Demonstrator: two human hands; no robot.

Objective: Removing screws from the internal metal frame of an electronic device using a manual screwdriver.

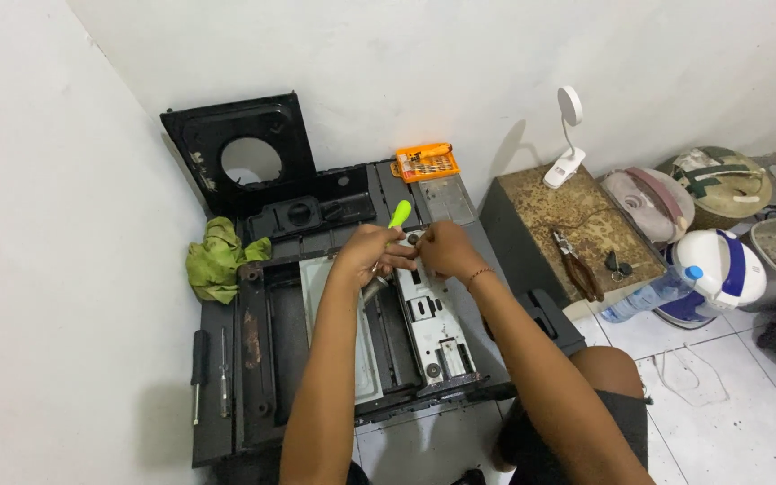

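**Both hands at the top of a grey bracket inside an opened stove**

Head view: the left hand [372, 251] was closed around a screwdriver [397, 217] with a lime-green handle, its shaft angled down toward the top end of a grey metal bracket [431, 321]. The right hand [445, 248] pinched something small at that same spot, just beside the left; what it gripped was too small to tell. The bracket lay lengthwise in the black stove body [267, 350], which sat open on the floor. Its top panel [231, 135], with a round burner hole, leaned against the wall behind.

Judging by this, the casing was already off and the work had reached the inner fittings; the bracket looked still in place.

A green rag [216, 260] lay at the left, two more screwdrivers [210, 373] nearer the wall, an orange bit set [426, 163] at the back, and pliers [577, 268] on a box [532, 202] to the right.
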